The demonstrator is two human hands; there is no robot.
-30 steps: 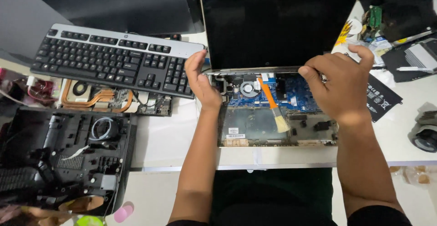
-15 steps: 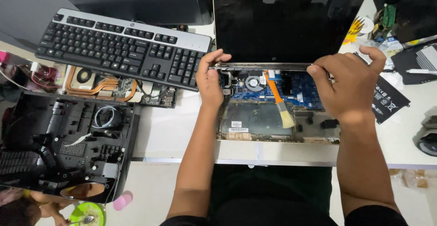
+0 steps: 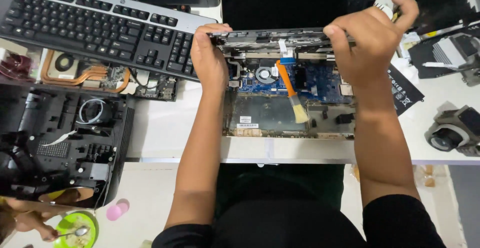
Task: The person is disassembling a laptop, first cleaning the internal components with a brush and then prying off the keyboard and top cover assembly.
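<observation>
At the near edge of the white desk (image 3: pixel 165 128) lies an open laptop base (image 3: pixel 280 120) with its cover off. A grey metal plate sits at its front. A small brush (image 3: pixel 291 94) with an orange handle and pale bristles rests inside it, lying across the blue circuit board (image 3: pixel 320 85) and next to the little round fan (image 3: pixel 263 74).

Just past the board, both hands hold up the keyboard panel (image 3: pixel 280 39), a long grey strip raised on its edge along the far side of the base. The left hand (image 3: pixel 209 60) is clamped on its left end, thumb over the top. The right hand (image 3: pixel 372 43) is clamped on its right end, fingers curled over the rim. A thin flat ribbon cable (image 3: pixel 285 53) runs down from the panel to the board.

I think that cable could tear or pop out if the panel is pulled too far or too fast. The brush could also get knocked onto the board.

To the left, a black keyboard (image 3: pixel 95 23) rests partly on a loose board with copper pipes (image 3: pixel 75 73). A big black plastic shell (image 3: pixel 60 143) hangs over the left near edge. Behind the panel stands the dark laptop screen (image 3: pixel 285 0).
</observation>
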